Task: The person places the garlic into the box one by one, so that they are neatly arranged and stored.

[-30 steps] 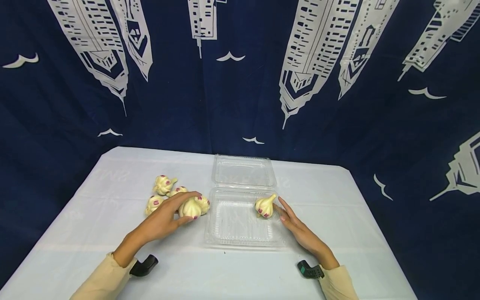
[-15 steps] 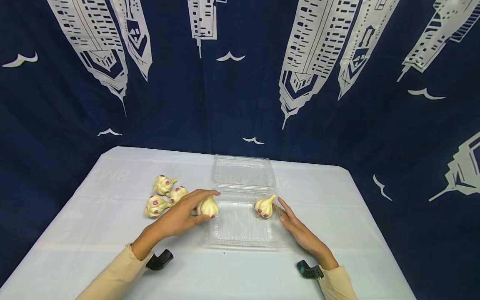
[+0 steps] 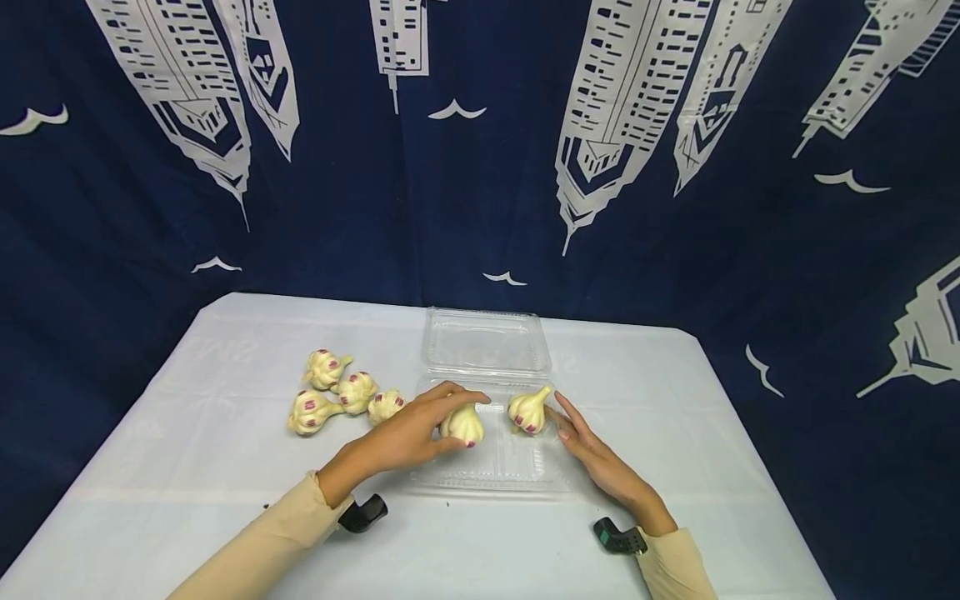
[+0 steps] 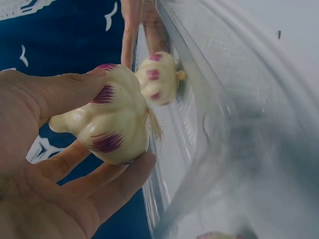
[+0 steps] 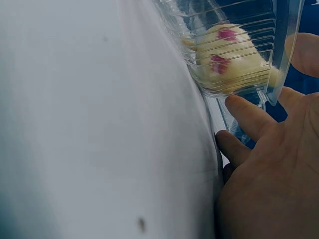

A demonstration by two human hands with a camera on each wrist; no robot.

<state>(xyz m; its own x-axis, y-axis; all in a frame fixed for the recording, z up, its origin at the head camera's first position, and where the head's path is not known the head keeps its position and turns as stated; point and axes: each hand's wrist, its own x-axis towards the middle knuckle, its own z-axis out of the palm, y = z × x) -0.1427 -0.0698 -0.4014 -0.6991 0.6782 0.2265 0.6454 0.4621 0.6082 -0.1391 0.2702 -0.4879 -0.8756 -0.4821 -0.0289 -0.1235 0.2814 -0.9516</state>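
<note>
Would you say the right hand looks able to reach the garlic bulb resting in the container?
Probably yes: the right hand is just outside the container, but its open lid leaves the bulb uncovered.

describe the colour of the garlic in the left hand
The garlic bulb is cream with purple patches, clearest in the left wrist view.

garlic bulb [image 3: 462, 425] partly behind left hand [image 3: 411, 429], left sleeve [image 3: 273, 533] cropped

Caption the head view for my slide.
Left hand holding a garlic bulb, right hand at a clear container, second bulb inside, four bulbs on the table.
</note>
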